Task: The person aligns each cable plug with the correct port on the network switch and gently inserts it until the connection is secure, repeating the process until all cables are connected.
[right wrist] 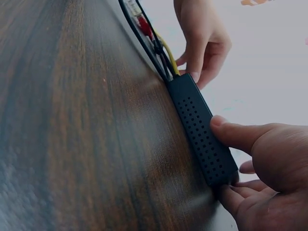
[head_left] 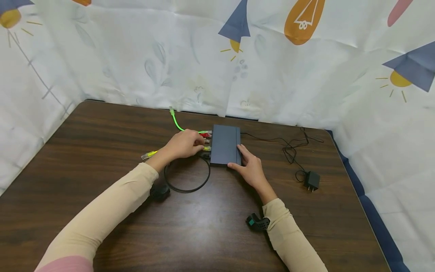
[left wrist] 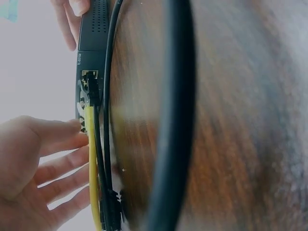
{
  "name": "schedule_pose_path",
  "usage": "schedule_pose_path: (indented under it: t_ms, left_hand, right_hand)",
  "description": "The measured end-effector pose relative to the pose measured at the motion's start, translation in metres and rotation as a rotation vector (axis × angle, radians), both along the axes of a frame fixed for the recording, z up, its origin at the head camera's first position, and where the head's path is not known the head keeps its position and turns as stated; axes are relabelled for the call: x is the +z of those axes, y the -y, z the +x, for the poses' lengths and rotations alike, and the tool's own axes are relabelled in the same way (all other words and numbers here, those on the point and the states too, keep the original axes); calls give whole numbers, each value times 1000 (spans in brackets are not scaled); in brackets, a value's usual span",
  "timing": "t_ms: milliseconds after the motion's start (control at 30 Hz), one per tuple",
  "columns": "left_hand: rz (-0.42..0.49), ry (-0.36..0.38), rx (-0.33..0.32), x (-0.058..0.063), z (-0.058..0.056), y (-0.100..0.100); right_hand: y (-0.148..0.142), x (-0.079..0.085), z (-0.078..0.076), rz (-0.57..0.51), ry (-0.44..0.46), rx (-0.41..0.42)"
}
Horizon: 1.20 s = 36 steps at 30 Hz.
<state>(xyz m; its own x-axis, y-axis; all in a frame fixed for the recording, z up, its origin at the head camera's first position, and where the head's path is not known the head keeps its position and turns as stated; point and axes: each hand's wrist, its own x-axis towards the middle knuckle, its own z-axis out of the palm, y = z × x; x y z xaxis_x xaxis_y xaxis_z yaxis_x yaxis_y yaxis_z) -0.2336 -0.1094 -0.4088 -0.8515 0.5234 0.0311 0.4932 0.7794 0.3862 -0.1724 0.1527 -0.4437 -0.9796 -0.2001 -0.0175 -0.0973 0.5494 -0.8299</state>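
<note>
A dark grey network switch lies flat on the brown table. My right hand grips its right end, thumb at the near edge and fingers along the side. At the port side, my left hand pinches a network cable plug; the fingers partly hide it. The yellow cable and a black cable run into ports beside the left thumb. A red plug and the green cable show beyond that hand. In the right wrist view, the switch's vented side faces the camera.
From the switch's right side a thin black cord leads to a power adapter. The black cable loop lies in front of the left hand. A patterned white curtain stands behind the table.
</note>
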Motion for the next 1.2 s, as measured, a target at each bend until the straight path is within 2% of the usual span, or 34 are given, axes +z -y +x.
schedule_pose_path:
  t_ms: [167,400,700,1200]
  left_hand:
    - [19,-30,50,1,1,2]
    - [-4,-55,102,-1,-1,1]
    - [-41,-99,96,-2,-4,-3]
    - [-103,-126,81,-4,-9,-11]
  right_hand:
    - [0,0,0,-12,-11,5]
    - [0,0,0,-19,-11,2]
    - [0,-1,1,-18,-17,7]
    - [-1,-2,1,-20,-33,15]
